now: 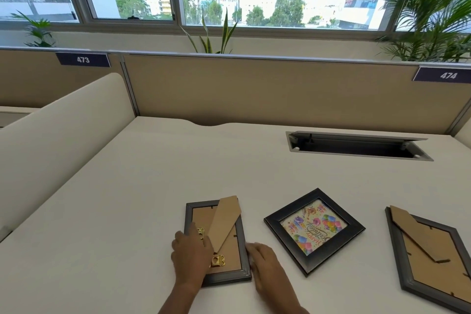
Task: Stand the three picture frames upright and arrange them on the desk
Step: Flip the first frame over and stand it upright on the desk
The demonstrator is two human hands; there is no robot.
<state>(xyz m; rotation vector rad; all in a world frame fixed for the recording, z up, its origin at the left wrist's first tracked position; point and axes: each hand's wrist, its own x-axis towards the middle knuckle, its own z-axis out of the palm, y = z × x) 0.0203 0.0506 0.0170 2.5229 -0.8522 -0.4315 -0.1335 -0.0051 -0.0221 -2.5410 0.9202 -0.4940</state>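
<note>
Three picture frames lie flat on the white desk (153, 186). The left frame (230, 250) is face down, its cardboard back and brown easel flap showing, the flap lifted at an angle. My left hand (191, 255) rests on this frame's left side, fingers over the back near the gold hangers. My right hand (265, 260) touches its right edge. The middle frame (314, 231) lies face up, black, with a colourful "Happy Birthday" balloon picture. The right frame (430, 255) is face down, its easel flap partly raised, and is cut off by the image edge.
An open cable hatch (356, 146) is sunk in the desk at the back right. A beige partition (254, 89) runs along the far edge, and a cream divider (63, 135) borders the left. Plants and windows stand behind.
</note>
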